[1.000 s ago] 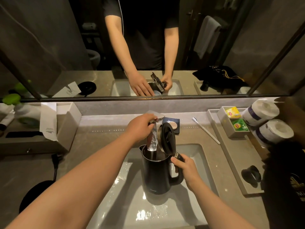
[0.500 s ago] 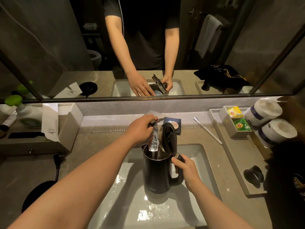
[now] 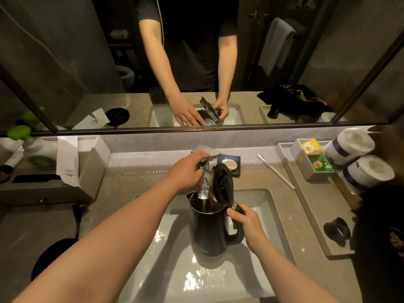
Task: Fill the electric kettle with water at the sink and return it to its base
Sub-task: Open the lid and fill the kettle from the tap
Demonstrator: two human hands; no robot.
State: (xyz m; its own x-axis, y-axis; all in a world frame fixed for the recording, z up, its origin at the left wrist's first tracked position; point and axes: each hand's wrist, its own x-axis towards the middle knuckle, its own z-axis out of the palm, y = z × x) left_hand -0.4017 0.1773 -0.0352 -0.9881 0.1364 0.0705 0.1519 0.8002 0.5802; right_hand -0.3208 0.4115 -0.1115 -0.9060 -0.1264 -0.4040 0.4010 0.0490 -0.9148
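In the sink (image 3: 264,206), a black kettle (image 3: 209,230) stands upright beneath the tap (image 3: 204,171), its hinged lid (image 3: 223,185) raised and tilted back toward the handle. A thin stream of water (image 3: 203,201) falls from the spout into the open mouth of the kettle. The right hand (image 3: 247,224) is closed around the kettle's handle, fingers (image 3: 235,215) wrapped over its top just below the lid hinge. The left hand (image 3: 185,171) rests on the tap, its fingers curled around the flat metal lever at the top. Wet patches glisten on the sink floor in front of the kettle. The kettle's round black base (image 3: 51,256) lies on the bench (image 3: 122,184) at lower left, well apart from the sink, with its cord (image 3: 77,224) running up toward a plug. Behind the tap sits a bar of soap (image 3: 230,164) on a dark dish. To the right, a white toothbrush (image 3: 276,171) lies at an angle on the bench, beside a long tray (image 3: 306,206) carrying a small box of tea bags (image 3: 314,157) and a dark ring-shaped object whose nature cannot be told. Two toilet rolls (image 3: 358,158) lie at far right. The mirror (image 3: 87,62) above reflects both arms and the kettle.
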